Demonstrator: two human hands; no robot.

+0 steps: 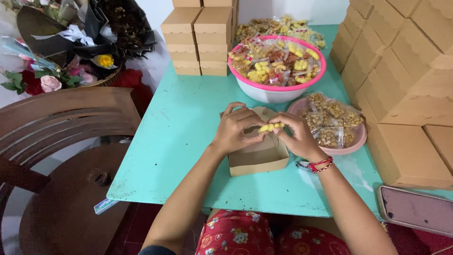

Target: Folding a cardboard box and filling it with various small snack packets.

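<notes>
Turquoise table (pixel 179 123) bears cardboard boxes (pixel 200 40), bowl (pixel 276 92), perhaps a plate (pixel 347 147).

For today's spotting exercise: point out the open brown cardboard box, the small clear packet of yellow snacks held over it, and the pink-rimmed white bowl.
Open brown cardboard box (pixel 257 163): head view, front wall.
Small clear packet of yellow snacks (pixel 270 127): head view, middle of packet.
Pink-rimmed white bowl (pixel 273 93): head view, white outer wall.

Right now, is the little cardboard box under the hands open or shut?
Open. The cardboard box shows its bare inside, lid flap folded back, while both hands hold a packet of yellow snacks above it.
</notes>
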